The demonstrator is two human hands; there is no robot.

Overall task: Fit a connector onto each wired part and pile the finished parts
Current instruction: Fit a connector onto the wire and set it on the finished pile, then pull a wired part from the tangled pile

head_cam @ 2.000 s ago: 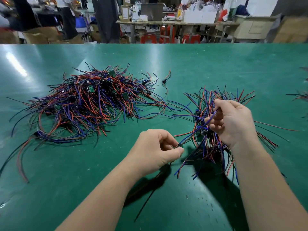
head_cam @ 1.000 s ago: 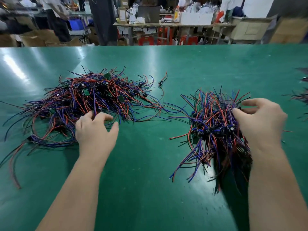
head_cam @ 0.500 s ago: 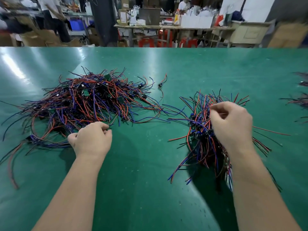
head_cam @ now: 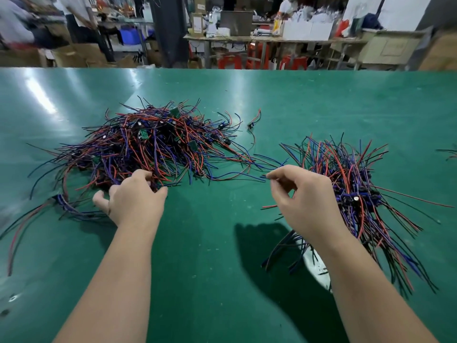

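Note:
A big tangle of red, blue and black wired parts point(head_cam: 158, 144) with small green boards lies on the green table at the left. A smaller pile of wired parts point(head_cam: 353, 184) lies at the right. My left hand point(head_cam: 133, 201) rests at the near edge of the big tangle, fingers bent down onto the wires and thumb spread out to the left. My right hand point(head_cam: 304, 201) hovers just left of the smaller pile. Its thumb and forefinger pinch the tip of a thin dark wire point(head_cam: 266, 177). No loose connector can be made out.
One stray wired part point(head_cam: 252, 123) lies beyond the gap between the piles. More wires point(head_cam: 448, 153) show at the right edge. A worn white patch point(head_cam: 317, 264) marks the green table point(head_cam: 210, 256) under my right forearm. Benches and people stand beyond the far edge.
My left hand has reached forward from a fist into the big tangle's edge. My right hand has come off the smaller pile, moved left and now pinches a wire tip.

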